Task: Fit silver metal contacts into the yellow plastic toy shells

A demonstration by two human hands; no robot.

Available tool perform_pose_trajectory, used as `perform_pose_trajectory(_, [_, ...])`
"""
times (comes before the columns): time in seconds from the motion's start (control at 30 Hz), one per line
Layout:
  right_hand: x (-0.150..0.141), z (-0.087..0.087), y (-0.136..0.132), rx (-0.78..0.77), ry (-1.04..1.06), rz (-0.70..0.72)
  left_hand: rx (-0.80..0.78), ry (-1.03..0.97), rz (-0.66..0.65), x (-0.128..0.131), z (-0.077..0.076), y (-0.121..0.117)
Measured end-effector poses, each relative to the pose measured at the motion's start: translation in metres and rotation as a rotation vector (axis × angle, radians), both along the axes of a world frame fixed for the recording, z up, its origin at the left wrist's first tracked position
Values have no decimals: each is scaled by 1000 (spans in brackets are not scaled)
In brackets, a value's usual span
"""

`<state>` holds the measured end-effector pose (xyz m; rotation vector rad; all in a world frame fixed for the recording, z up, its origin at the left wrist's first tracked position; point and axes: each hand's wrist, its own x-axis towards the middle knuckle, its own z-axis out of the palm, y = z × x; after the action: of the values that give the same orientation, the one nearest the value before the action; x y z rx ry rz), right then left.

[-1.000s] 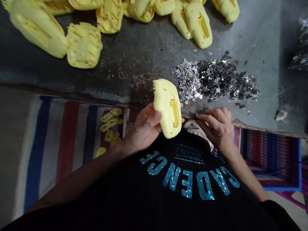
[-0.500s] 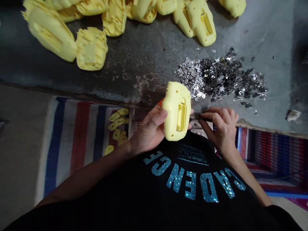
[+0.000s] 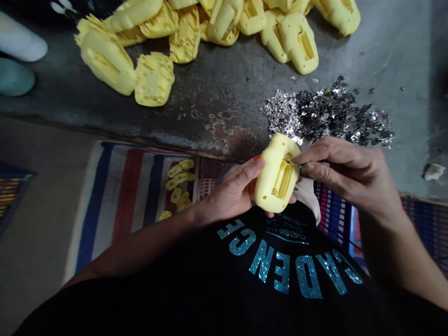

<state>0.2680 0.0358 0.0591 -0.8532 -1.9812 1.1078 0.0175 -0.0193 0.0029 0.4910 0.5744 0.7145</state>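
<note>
My left hand [image 3: 229,191] grips a pale yellow moulded plastic housing [image 3: 276,175], with its rectangular slot facing up. My right hand [image 3: 350,173] comes in from the right, and its thumb and forefinger pinch a small thin piece [image 3: 296,165], probably metal, right at the housing's upper edge. The piece is too small to make out clearly. A bit of orange [image 3: 257,157] shows behind the housing, by my left fingers. Just beyond the housing lies a heap of silver and dark metal stampings [image 3: 325,116].
Several yellow housings [image 3: 224,28] lie piled on the worn concrete ledge [image 3: 210,102] ahead. Below its edge, small yellow parts [image 3: 178,184] rest on a striped mat [image 3: 126,200]. A coloured woven crate [image 3: 336,214] stands at lower right.
My right hand has moved from the ledge edge up to the housing, and the small piece has come with it. The housing has turned slightly, and the view has shifted.
</note>
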Motion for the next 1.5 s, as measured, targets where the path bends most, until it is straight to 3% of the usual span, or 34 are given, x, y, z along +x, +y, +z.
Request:
perform_pose_trajectory(0.33, [-1,17,12,42,-197,61,-9,7,-9,3,10,-1])
perform_pose_trajectory(0.53, [4,26,29,202,-343,220,-25,48,-14,6,15,0])
perform_pose_trajectory(0.67, [0,31,40,222,-360,278,-31,60,-6,8,15,0])
perform_pose_trajectory(0.8, [-6,28,46,229,-374,280,-30,55,-1,8,13,-2])
perform_pose_trajectory(1.13, [-3,32,34,483,-509,229,-43,37,7,6,13,-1])
perform_pose_trajectory(1.33, [-2,41,43,381,-422,255,-80,-18,-6,7,7,-2])
perform_pose_trajectory(1.5, [-5,36,47,380,-404,263,-108,-42,-6,8,9,-3])
